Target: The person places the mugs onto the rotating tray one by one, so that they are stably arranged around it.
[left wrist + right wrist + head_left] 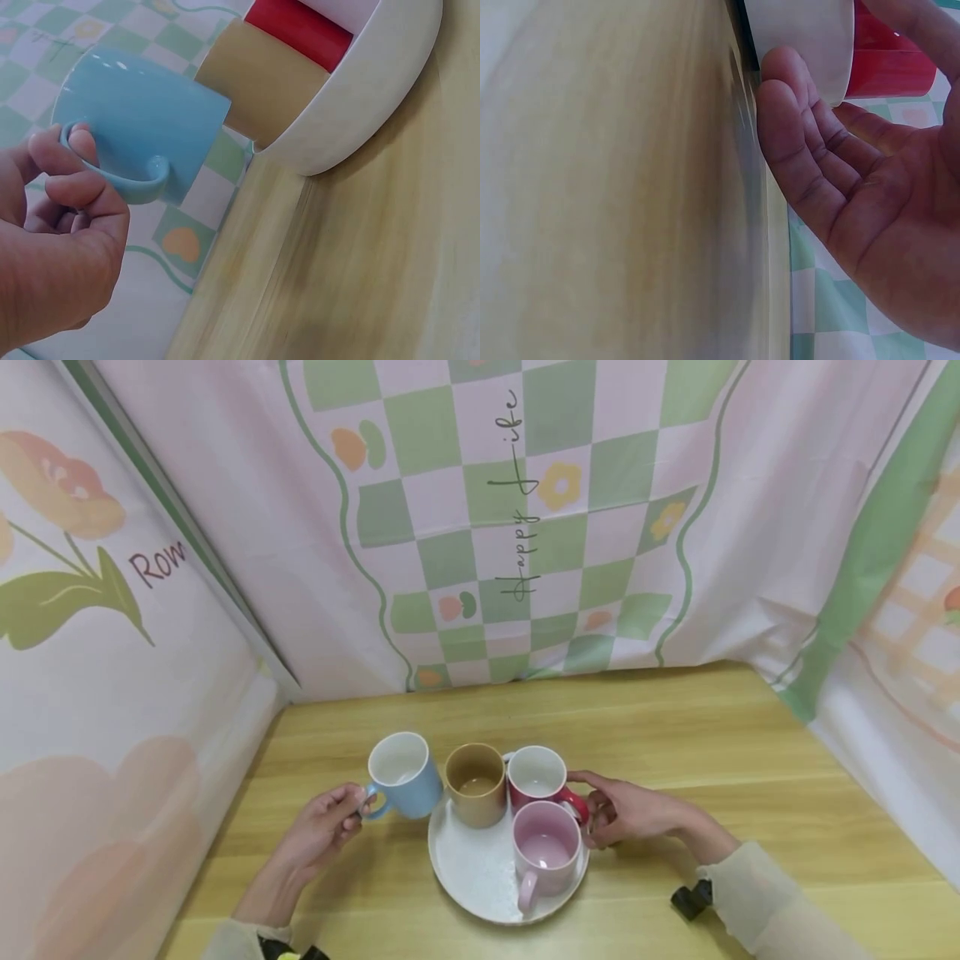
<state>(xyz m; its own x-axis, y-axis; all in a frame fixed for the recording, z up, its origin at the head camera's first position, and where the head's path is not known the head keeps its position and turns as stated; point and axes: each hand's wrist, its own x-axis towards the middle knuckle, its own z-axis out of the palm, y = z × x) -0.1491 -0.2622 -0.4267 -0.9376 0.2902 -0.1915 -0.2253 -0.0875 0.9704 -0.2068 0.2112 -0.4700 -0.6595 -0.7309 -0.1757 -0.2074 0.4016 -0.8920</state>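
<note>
My left hand pinches the handle of a light blue mug, also seen in the left wrist view. This mug is upright, raised beside the left rim of a round white tray. In the tray stand a tan mug, a red mug with a white inside, and a pink mug with its handle toward me. My right hand lies at the tray's right side, by the red mug's handle. Its fingers are loosely bent along the tray's outer wall; contact is unclear.
The tray stands on a wood-grain table. A patterned cloth hangs behind the table's back edge, and printed cloths hang at both sides. A black band sits at the right wrist.
</note>
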